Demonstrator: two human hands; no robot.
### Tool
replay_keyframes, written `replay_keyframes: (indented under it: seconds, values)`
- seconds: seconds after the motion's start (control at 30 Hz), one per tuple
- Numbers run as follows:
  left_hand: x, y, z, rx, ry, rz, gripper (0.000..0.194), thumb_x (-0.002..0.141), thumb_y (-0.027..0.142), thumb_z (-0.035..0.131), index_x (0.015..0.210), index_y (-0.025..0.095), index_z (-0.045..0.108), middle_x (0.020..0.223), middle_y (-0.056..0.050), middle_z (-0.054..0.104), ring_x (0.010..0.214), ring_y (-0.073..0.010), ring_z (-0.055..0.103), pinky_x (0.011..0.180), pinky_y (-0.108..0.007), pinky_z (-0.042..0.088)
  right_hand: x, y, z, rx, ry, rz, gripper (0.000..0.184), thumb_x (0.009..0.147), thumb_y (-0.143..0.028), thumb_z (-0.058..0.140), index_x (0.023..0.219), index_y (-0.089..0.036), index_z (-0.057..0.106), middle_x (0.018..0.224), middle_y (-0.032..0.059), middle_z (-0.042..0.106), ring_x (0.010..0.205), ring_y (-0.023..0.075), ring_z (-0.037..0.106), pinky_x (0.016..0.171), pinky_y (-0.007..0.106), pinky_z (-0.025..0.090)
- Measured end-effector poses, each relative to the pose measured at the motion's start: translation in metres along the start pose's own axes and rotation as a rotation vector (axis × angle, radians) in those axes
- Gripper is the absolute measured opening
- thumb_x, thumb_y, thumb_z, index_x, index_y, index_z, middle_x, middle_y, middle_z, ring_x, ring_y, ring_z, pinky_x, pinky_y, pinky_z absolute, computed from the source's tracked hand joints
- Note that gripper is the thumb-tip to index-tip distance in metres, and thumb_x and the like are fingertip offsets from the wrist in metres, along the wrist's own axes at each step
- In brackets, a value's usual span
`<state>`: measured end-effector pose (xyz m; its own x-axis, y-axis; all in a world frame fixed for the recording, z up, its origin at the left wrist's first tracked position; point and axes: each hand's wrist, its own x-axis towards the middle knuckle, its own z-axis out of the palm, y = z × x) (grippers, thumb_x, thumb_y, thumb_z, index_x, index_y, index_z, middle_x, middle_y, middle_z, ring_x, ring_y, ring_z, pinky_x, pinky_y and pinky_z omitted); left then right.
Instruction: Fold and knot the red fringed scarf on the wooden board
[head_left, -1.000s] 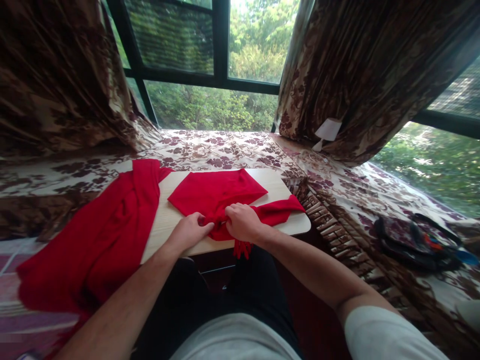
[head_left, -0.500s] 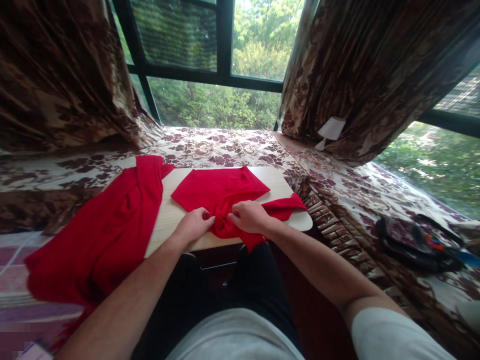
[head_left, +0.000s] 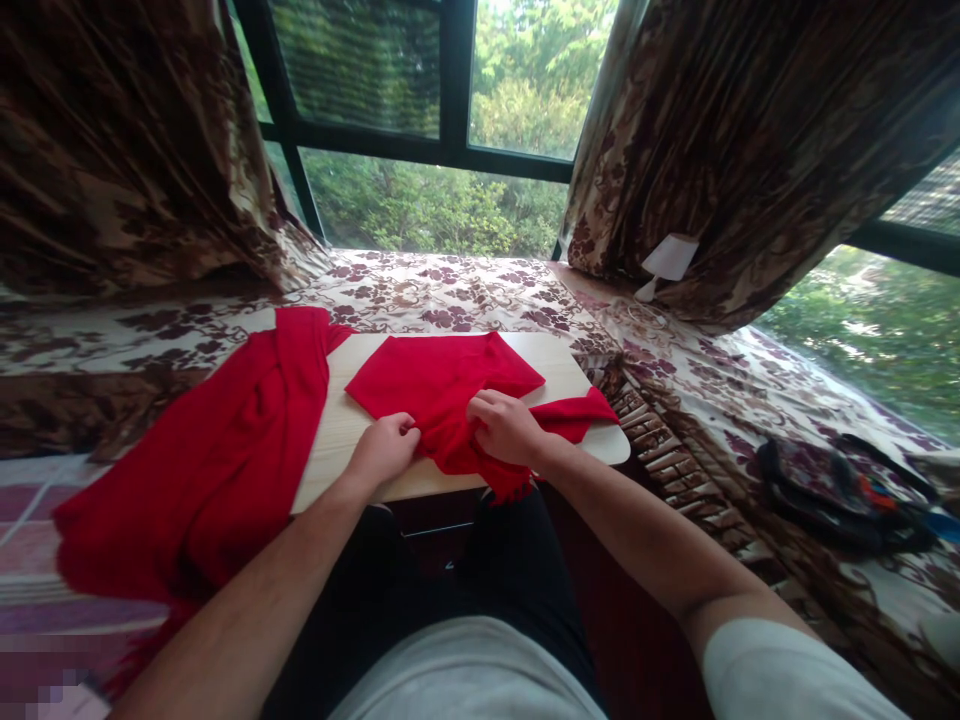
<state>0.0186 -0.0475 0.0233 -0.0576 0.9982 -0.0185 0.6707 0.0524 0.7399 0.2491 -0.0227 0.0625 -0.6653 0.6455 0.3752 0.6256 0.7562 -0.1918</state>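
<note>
A cloth [head_left: 450, 370] on a table [head_left: 334, 440] before a window [head_left: 405, 205]
The left hand [head_left: 386, 445] is at its near left side, the right hand [head_left: 504, 428] on its right; another cloth [head_left: 217, 460] drapes over the table's left end; a ledge [head_left: 442, 290] runs behind, with a lamp [head_left: 670, 257] before the right curtain [head_left: 690, 120] and a bag [head_left: 814, 505] nearer, far right

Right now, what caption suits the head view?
Left hand and right hand touch red fringed cloth on a pale tabletop near a window.
</note>
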Motion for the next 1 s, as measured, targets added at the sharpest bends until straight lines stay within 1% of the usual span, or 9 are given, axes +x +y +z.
replay_keyframes:
  seconds: [0.17, 0.27, 0.33, 0.43, 0.5, 0.6, 0.67, 0.87, 1.0]
  values:
    - [0.005, -0.009, 0.008, -0.462, -0.009, -0.12, 0.013, 0.073, 0.032, 0.062, 0.074, 0.02, 0.059, 0.064, -0.001, 0.066, 0.058, -0.0176, 0.064, 0.056, -0.028, 0.051, -0.013, 0.002, -0.009, 0.015, -0.092, 0.111, 0.014, 0.077, -0.012, 0.055, 0.088, -0.02, 0.058, 0.085, 0.0019, 0.062, 0.078, 0.0158, 0.056, 0.068, 0.025, 0.037]
    - [0.004, -0.002, 0.011, -0.69, -0.013, -0.205, 0.015, 0.069, 0.029, 0.067, 0.072, 0.018, 0.058, 0.064, 0.0, 0.065, 0.059, -0.017, 0.064, 0.058, -0.03, 0.056, -0.013, -0.01, -0.012, -0.034, -0.135, 0.184, 0.015, 0.083, -0.026, 0.06, 0.097, -0.02, 0.06, 0.092, 0.0039, 0.064, 0.082, 0.0175, 0.06, 0.072, 0.026, 0.04]
    - [0.002, 0.004, 0.011, -0.769, -0.004, -0.244, 0.015, 0.068, 0.028, 0.069, 0.072, 0.018, 0.058, 0.064, 0.001, 0.064, 0.059, -0.0159, 0.064, 0.059, -0.031, 0.057, -0.011, -0.019, -0.012, -0.065, -0.161, 0.193, 0.035, 0.083, -0.046, 0.065, 0.105, -0.02, 0.06, 0.098, 0.0064, 0.064, 0.086, 0.02, 0.062, 0.075, 0.029, 0.043]
    - [-0.001, 0.011, 0.011, -0.831, 0.016, -0.27, 0.015, 0.068, 0.026, 0.069, 0.073, 0.018, 0.057, 0.065, 0.001, 0.065, 0.06, -0.015, 0.064, 0.061, -0.03, 0.057, -0.009, -0.032, -0.009, -0.102, -0.205, 0.161, 0.068, 0.069, -0.066, 0.073, 0.115, -0.018, 0.058, 0.105, 0.0101, 0.064, 0.092, 0.0253, 0.063, 0.079, 0.033, 0.046]
    - [-0.002, 0.013, 0.011, -0.867, 0.02, -0.294, 0.014, 0.069, 0.025, 0.068, 0.076, 0.018, 0.058, 0.067, 0.001, 0.066, 0.061, -0.0153, 0.065, 0.062, -0.03, 0.056, -0.007, -0.035, -0.007, -0.122, -0.214, 0.142, 0.061, 0.07, -0.056, 0.076, 0.114, -0.018, 0.059, 0.107, 0.0114, 0.064, 0.093, 0.0267, 0.064, 0.078, 0.034, 0.047]
    - [0.0, 0.015, 0.012, -0.921, 0.002, -0.325, 0.016, 0.07, 0.024, 0.067, 0.081, 0.018, 0.057, 0.072, -0.001, 0.068, 0.064, -0.0157, 0.067, 0.063, -0.029, 0.056, -0.002, -0.03, -0.005, -0.066, -0.216, 0.159, 0.028, 0.077, -0.023, 0.066, 0.105, -0.019, 0.064, 0.102, 0.0091, 0.067, 0.086, 0.0224, 0.065, 0.073, 0.029, 0.046]
    - [0.001, 0.015, 0.013, -0.956, -0.013, -0.305, 0.019, 0.07, 0.025, 0.067, 0.084, 0.018, 0.057, 0.076, -0.002, 0.07, 0.067, -0.0161, 0.068, 0.065, -0.029, 0.056, 0.003, -0.022, -0.007, 0.037, -0.188, 0.184, 0.026, 0.072, -0.01, 0.061, 0.096, -0.019, 0.067, 0.095, 0.0057, 0.069, 0.082, 0.0191, 0.064, 0.071, 0.026, 0.044]
    - [0.012, 0.017, 0.016, -1.003, -0.001, -0.044, 0.049, 0.054, 0.018, 0.076, 0.099, 0.016, 0.058, 0.088, -0.003, 0.071, 0.078, -0.018, 0.069, 0.074, -0.032, 0.055, 0.022, 0.008, -0.019, 0.366, 0.018, 0.305, 0.026, 0.066, -0.006, 0.056, 0.086, -0.016, 0.071, 0.076, -0.001, 0.068, 0.069, 0.013, 0.058, 0.063, 0.021, 0.041]
    - [0.023, 0.019, 0.013, -0.801, 0.057, 0.118, 0.053, 0.057, 0.012, 0.068, 0.108, 0.016, 0.057, 0.103, -0.008, 0.071, 0.088, -0.0204, 0.069, 0.078, -0.033, 0.055, 0.035, 0.02, -0.028, 0.509, 0.047, 0.384, 0.029, 0.065, -0.006, 0.054, 0.085, -0.016, 0.072, 0.074, -0.0015, 0.069, 0.068, 0.0126, 0.06, 0.06, 0.02, 0.043]
